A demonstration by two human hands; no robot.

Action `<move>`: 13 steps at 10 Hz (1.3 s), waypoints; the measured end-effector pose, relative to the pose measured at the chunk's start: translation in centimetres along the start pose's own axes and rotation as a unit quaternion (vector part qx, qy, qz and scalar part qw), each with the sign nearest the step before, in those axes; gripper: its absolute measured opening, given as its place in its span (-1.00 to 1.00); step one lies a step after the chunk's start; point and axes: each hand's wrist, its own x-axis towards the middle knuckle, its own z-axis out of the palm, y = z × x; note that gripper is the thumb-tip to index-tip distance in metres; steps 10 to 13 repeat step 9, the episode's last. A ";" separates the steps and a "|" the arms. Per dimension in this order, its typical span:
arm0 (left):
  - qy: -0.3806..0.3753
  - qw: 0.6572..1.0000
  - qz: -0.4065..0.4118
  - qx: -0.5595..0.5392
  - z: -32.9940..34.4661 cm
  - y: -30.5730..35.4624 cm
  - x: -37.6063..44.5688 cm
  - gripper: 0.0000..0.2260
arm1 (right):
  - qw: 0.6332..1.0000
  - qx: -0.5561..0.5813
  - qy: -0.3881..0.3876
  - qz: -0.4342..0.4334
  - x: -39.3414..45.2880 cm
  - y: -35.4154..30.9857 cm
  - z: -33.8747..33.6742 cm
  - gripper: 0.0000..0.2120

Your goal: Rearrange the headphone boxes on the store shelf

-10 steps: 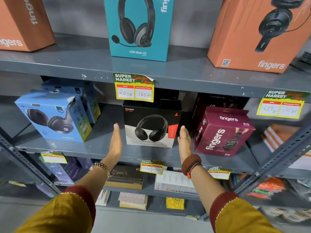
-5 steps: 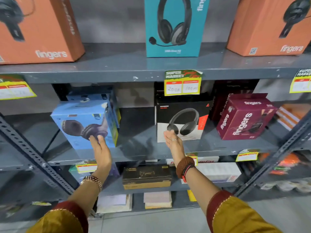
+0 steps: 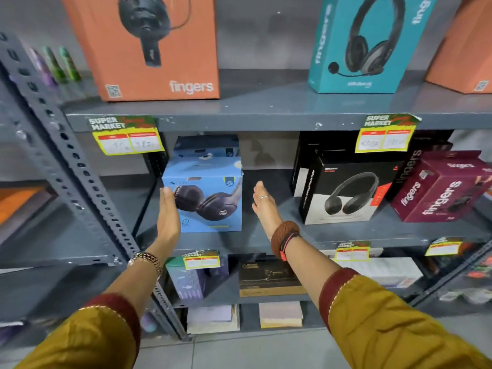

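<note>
Grey metal shelf (image 3: 266,161) holds a light blue headphone box (image 3: 210,198), left hand (image 3: 168,211) flat against its left edge, right hand (image 3: 263,203) open, just right of it.

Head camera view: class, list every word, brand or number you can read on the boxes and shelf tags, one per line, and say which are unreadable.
"fingers": orange box, top shelf.
"fingers": teal box, on its side and front.
"fingers": maroon box, several faces.
"SUPER MARKET": left price tag and right price tag.
Unreadable: handwritten prices on the tags, blue box brand, black box print, lower tags.
</note>
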 end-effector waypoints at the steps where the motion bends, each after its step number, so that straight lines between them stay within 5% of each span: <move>1: 0.001 1.000 -0.014 0.001 0.1 2.4 -2.7 -0.15 | 0.999 -0.035 -0.004 0.024 0.9 -0.1 2.3 -0.18; 3: -0.011 1.000 0.015 -0.010 0.4 5.2 -6.2 -0.10 | 0.999 -0.043 0.026 0.001 1.4 0.5 3.4 -0.31; 5: 0.007 0.999 0.035 0.024 1.1 6.9 -8.6 -0.30 | 0.998 -0.058 0.040 -0.002 1.8 0.5 3.3 -0.39; 7: -0.014 0.993 0.077 0.083 0.6 6.9 -9.0 -0.31 | 0.997 -0.065 0.029 0.013 1.3 0.2 3.3 -0.38; 8: 0.005 0.983 0.133 0.130 0.3 7.3 -10.3 -0.40 | 0.993 -0.110 0.031 -0.024 -0.1 0.0 2.8 -0.45; 9: 0.017 0.947 0.268 0.174 -0.6 8.3 -12.5 -0.48 | 0.966 -0.190 0.076 -0.160 -3.2 -1.0 1.7 -0.57; 13: 0.017 0.947 0.268 0.174 -0.6 8.3 -12.5 -0.48 | 0.966 -0.190 0.076 -0.160 -3.2 -1.0 1.7 -0.57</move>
